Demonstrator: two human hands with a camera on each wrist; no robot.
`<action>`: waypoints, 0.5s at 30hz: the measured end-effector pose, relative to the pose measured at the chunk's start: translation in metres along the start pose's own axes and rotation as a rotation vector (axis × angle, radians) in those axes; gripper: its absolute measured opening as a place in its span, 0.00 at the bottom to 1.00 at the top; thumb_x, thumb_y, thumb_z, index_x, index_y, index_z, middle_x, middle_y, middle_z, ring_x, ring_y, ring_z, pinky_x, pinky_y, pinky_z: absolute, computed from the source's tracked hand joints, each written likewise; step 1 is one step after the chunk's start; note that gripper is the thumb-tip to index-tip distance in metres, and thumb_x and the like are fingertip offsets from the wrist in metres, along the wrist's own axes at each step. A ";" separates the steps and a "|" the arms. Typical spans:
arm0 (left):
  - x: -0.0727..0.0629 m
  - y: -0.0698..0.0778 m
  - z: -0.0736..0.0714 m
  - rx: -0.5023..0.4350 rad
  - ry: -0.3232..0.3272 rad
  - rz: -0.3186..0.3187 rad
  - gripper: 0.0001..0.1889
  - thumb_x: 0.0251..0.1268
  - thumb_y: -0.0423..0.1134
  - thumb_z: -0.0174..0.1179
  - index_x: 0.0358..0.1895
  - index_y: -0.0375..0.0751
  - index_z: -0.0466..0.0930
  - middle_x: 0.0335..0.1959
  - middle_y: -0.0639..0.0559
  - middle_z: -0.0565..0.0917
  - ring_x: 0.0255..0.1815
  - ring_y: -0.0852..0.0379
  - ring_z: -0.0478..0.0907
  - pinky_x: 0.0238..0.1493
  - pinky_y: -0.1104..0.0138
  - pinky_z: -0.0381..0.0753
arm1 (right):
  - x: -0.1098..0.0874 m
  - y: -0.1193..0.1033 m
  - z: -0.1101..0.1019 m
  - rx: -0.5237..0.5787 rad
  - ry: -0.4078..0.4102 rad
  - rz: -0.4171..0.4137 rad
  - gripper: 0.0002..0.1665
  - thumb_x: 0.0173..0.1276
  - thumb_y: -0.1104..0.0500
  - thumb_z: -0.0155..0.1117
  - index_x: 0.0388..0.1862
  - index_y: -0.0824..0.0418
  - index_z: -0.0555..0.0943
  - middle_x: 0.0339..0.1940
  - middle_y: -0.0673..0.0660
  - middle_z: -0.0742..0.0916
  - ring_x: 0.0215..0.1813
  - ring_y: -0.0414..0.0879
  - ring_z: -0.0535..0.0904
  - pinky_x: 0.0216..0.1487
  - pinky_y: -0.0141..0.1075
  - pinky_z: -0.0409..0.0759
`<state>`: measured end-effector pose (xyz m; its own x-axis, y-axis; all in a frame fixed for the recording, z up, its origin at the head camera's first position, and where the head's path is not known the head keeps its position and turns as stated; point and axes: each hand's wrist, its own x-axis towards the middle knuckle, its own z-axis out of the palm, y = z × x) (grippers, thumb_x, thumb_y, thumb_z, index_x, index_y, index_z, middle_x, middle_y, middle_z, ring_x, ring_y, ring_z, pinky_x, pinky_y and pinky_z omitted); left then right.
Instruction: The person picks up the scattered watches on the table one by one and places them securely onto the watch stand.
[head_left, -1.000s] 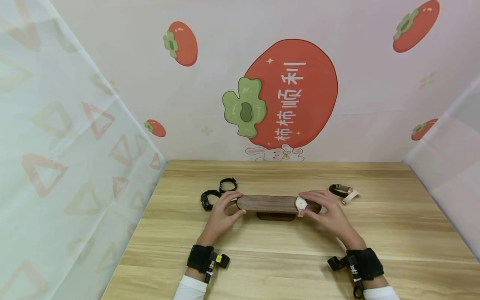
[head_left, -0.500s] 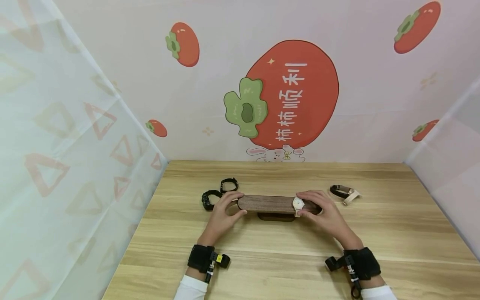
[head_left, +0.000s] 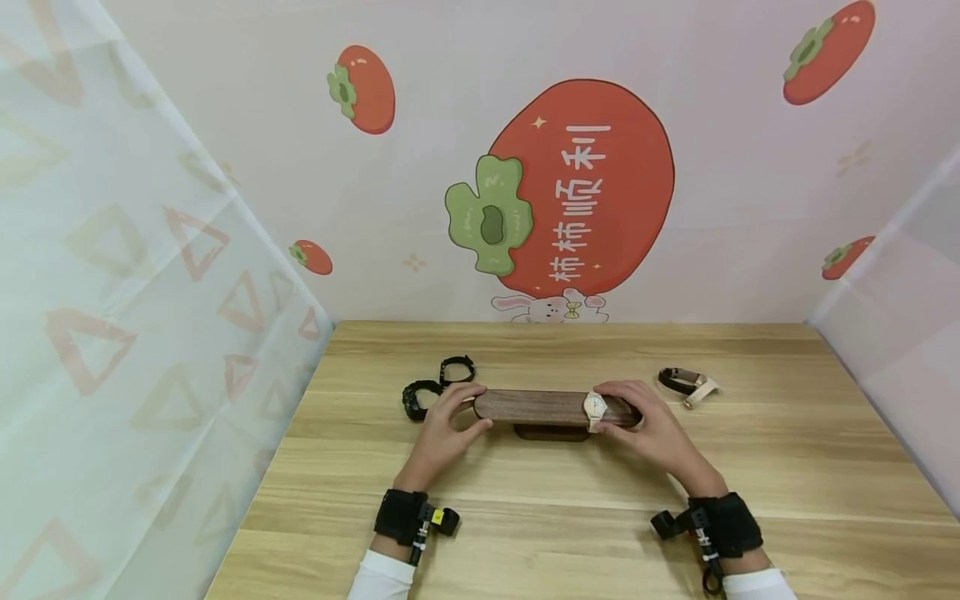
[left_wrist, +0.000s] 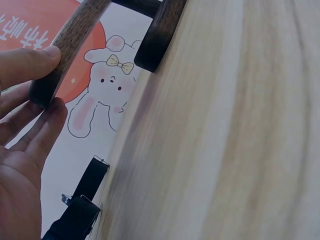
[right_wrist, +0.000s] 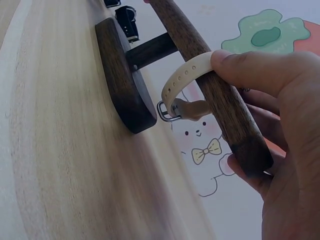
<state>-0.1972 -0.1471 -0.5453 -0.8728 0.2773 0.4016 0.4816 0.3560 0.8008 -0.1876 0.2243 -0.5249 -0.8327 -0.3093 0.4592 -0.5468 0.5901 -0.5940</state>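
A dark wooden watch stand point(head_left: 532, 407) has a long top bar on a short post over a narrow base point(right_wrist: 120, 75). My left hand point(head_left: 444, 429) grips the bar's left end, thumb on one side and fingers on the other, also plain in the left wrist view. Round the bar's right part hangs a pale-strapped wristwatch point(head_left: 595, 406), its round light dial facing up. My right hand point(head_left: 654, 423) pinches it, thumb on the cream strap point(right_wrist: 187, 75), other fingers behind the bar. The strap's buckle point(right_wrist: 169, 112) hangs below the bar; whether it is fastened I cannot tell.
Left of the stand lie a chunky black watch point(head_left: 415, 402) and a slimmer black one point(head_left: 457, 367). To the right are a black-strapped watch point(head_left: 678, 382) and a beige-strapped one point(head_left: 701, 393), touching or overlapping. A printed wall backs the wooden table point(head_left: 555, 533).
My right hand has shifted slightly left along the bar, and the pale-strapped wristwatch has moved with it. My left hand and the stand stay in place.
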 end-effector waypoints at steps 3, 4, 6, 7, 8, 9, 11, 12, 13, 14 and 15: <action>0.000 0.000 0.000 -0.002 -0.002 -0.002 0.30 0.62 0.30 0.77 0.69 0.43 0.81 0.69 0.42 0.79 0.71 0.41 0.79 0.73 0.58 0.81 | 0.000 0.000 0.000 -0.003 -0.004 0.002 0.34 0.57 0.60 0.86 0.64 0.55 0.86 0.63 0.55 0.88 0.64 0.47 0.79 0.68 0.29 0.73; 0.000 0.000 0.000 -0.003 -0.002 -0.001 0.30 0.62 0.30 0.76 0.68 0.43 0.81 0.69 0.41 0.79 0.71 0.41 0.78 0.73 0.58 0.80 | 0.000 -0.001 0.000 -0.003 -0.003 0.001 0.34 0.57 0.60 0.86 0.64 0.55 0.86 0.63 0.55 0.88 0.64 0.48 0.79 0.67 0.30 0.73; 0.000 0.000 0.000 -0.003 0.000 0.001 0.30 0.61 0.30 0.77 0.68 0.42 0.81 0.69 0.39 0.79 0.71 0.40 0.79 0.73 0.57 0.80 | 0.000 0.000 0.000 -0.004 -0.003 -0.003 0.34 0.57 0.60 0.86 0.64 0.54 0.86 0.62 0.55 0.88 0.64 0.48 0.79 0.67 0.31 0.74; 0.000 0.000 0.000 -0.004 0.000 0.002 0.30 0.61 0.30 0.77 0.68 0.42 0.81 0.69 0.37 0.78 0.71 0.40 0.79 0.73 0.57 0.81 | 0.000 0.000 0.001 -0.003 -0.002 -0.003 0.34 0.57 0.60 0.86 0.64 0.53 0.86 0.62 0.55 0.88 0.64 0.48 0.79 0.67 0.30 0.74; 0.000 0.001 0.000 -0.004 0.000 0.002 0.30 0.61 0.29 0.77 0.68 0.42 0.81 0.69 0.36 0.78 0.71 0.39 0.79 0.73 0.57 0.81 | 0.000 0.000 0.001 -0.003 -0.002 -0.004 0.34 0.57 0.60 0.86 0.64 0.53 0.86 0.62 0.54 0.88 0.64 0.47 0.79 0.67 0.30 0.74; 0.000 0.001 0.000 -0.004 0.000 0.003 0.30 0.61 0.30 0.77 0.68 0.42 0.81 0.69 0.36 0.78 0.71 0.39 0.79 0.73 0.57 0.81 | 0.000 0.000 0.001 -0.002 -0.002 -0.005 0.34 0.57 0.60 0.86 0.64 0.53 0.86 0.62 0.54 0.88 0.64 0.47 0.79 0.67 0.29 0.74; 0.000 0.001 0.000 -0.006 0.000 0.004 0.30 0.61 0.30 0.77 0.68 0.42 0.81 0.69 0.36 0.78 0.71 0.40 0.79 0.73 0.57 0.81 | 0.000 0.000 0.002 -0.001 0.000 -0.006 0.35 0.57 0.61 0.86 0.65 0.52 0.86 0.62 0.54 0.88 0.64 0.47 0.79 0.67 0.27 0.73; 0.000 0.001 0.000 -0.005 -0.001 0.004 0.30 0.61 0.30 0.77 0.68 0.42 0.81 0.69 0.37 0.78 0.71 0.40 0.79 0.73 0.57 0.81 | 0.001 0.000 0.003 0.000 0.001 -0.007 0.35 0.57 0.61 0.86 0.65 0.53 0.86 0.62 0.54 0.88 0.64 0.47 0.79 0.67 0.26 0.73; 0.000 0.001 0.000 -0.006 -0.001 0.005 0.30 0.61 0.30 0.77 0.68 0.42 0.81 0.69 0.37 0.78 0.70 0.40 0.79 0.73 0.57 0.81 | 0.001 0.000 0.003 0.003 0.002 -0.008 0.35 0.57 0.61 0.86 0.65 0.53 0.86 0.62 0.54 0.88 0.64 0.48 0.79 0.67 0.25 0.73; 0.000 0.000 0.000 -0.005 0.000 0.005 0.30 0.61 0.30 0.77 0.68 0.42 0.81 0.69 0.38 0.79 0.71 0.40 0.79 0.73 0.57 0.81 | 0.001 0.000 0.004 0.005 0.003 -0.011 0.35 0.57 0.61 0.86 0.65 0.53 0.86 0.62 0.54 0.88 0.64 0.48 0.80 0.68 0.26 0.73; 0.000 0.000 0.000 -0.004 0.002 0.006 0.30 0.61 0.30 0.77 0.68 0.42 0.81 0.69 0.39 0.79 0.70 0.40 0.79 0.73 0.57 0.81 | 0.002 -0.001 0.004 0.005 0.003 -0.013 0.34 0.57 0.61 0.86 0.65 0.53 0.86 0.62 0.54 0.88 0.64 0.49 0.80 0.68 0.26 0.73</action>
<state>-0.1971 -0.1466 -0.5453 -0.8702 0.2779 0.4068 0.4861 0.3509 0.8003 -0.1890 0.2202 -0.5264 -0.8253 -0.3150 0.4686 -0.5580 0.5821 -0.5914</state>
